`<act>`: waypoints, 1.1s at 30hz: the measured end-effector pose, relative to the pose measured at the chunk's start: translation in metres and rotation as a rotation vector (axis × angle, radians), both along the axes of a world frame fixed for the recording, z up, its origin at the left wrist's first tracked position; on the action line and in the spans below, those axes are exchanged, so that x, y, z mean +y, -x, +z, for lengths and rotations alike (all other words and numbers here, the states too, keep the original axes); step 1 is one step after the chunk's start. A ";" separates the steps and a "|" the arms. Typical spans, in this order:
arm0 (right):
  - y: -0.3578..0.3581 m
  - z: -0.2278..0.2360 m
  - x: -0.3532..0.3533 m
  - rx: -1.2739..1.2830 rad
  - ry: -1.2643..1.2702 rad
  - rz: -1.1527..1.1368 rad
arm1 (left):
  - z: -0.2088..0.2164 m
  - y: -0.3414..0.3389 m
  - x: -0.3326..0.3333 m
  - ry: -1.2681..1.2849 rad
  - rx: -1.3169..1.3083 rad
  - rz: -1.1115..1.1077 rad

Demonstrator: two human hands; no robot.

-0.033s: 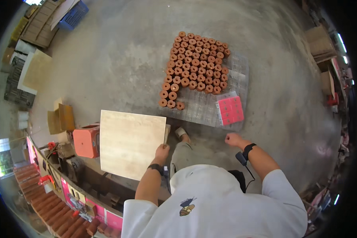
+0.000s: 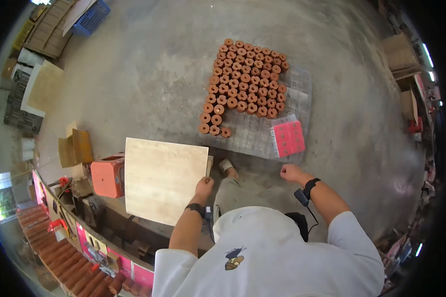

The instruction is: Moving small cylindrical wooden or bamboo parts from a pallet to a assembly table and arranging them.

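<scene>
My left grip (image 2: 204, 186) is curled on the right edge of the board (image 2: 166, 180), left of the brown cylinders (image 2: 242, 78), my right (image 2: 292, 173) fisted, contents I cannot tell; with only that one-sided hold, the board could tilt or slip.

"What colour is your board (image 2: 166, 180)?"

"Mine's pale cream-beige, faintly mottled."

"And around it?"

"Left of the board I see a coral-orange stool (image 2: 106, 178); to the board's upper right, terracotta-brown rounds (image 2: 242, 78); right of the board, bright pink packs (image 2: 288, 138) with small dark spots."

"Your shirt (image 2: 282, 247)?"

"White, lower right of the board, with a dark-and-tan motif (image 2: 233, 262)."
</scene>
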State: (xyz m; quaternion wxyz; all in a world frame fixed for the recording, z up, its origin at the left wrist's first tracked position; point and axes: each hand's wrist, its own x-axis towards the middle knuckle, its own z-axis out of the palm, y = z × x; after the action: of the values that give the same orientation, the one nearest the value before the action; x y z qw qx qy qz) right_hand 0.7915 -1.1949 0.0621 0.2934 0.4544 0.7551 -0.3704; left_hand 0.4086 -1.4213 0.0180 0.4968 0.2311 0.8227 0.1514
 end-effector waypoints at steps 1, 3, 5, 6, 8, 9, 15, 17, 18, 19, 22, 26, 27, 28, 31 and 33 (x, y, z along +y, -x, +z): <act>0.015 0.004 0.013 0.088 -0.032 -0.048 | 0.002 0.006 0.018 -0.041 -0.017 -0.022; 0.032 0.019 0.037 0.152 -0.065 -0.116 | 0.013 0.015 0.056 -0.079 -0.058 -0.062; 0.065 0.045 0.068 0.262 -0.018 -0.172 | 0.026 0.035 0.084 -0.100 -0.080 -0.026; 0.083 0.055 0.084 0.266 -0.012 -0.162 | 0.010 0.052 0.086 -0.145 0.036 -0.068; 0.100 0.072 0.112 0.339 -0.033 -0.188 | 0.004 0.072 0.112 -0.152 0.056 -0.008; 0.102 0.074 0.124 0.331 -0.031 -0.186 | -0.004 0.081 0.126 -0.167 0.086 0.050; 0.069 0.065 0.192 0.226 -0.029 -0.199 | -0.061 0.085 0.202 -0.089 0.112 0.226; 0.046 0.052 0.200 0.110 -0.050 -0.189 | -0.090 0.073 0.224 0.024 0.065 0.298; 0.037 0.044 0.203 0.050 -0.021 -0.206 | -0.112 0.068 0.229 0.029 0.075 0.290; 0.025 0.036 0.200 -0.012 0.019 -0.223 | -0.129 0.064 0.233 0.058 0.081 0.302; -0.022 0.024 0.181 -0.111 0.082 -0.347 | -0.174 0.049 0.262 0.105 0.152 0.449; -0.108 0.036 0.143 -0.318 0.186 -0.538 | -0.238 0.055 0.293 0.114 0.299 0.369; -0.127 0.041 0.132 -0.394 0.207 -0.585 | -0.254 0.057 0.298 0.135 0.297 0.353; -0.148 0.044 0.123 -0.407 0.226 -0.594 | -0.266 0.058 0.305 0.149 0.365 0.323; -0.196 0.058 0.100 -0.506 0.284 -0.685 | -0.279 0.042 0.336 0.284 0.326 0.315; -0.199 0.050 0.093 -0.481 0.435 -1.052 | -0.283 0.045 0.336 0.322 0.432 0.321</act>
State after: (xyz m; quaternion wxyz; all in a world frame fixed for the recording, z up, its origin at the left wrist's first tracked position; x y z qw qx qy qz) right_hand 0.9901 -1.1022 0.1124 0.3194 0.7665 0.2497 -0.4980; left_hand 0.3639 -1.0855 -0.2651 0.3103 0.0433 0.9487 0.0432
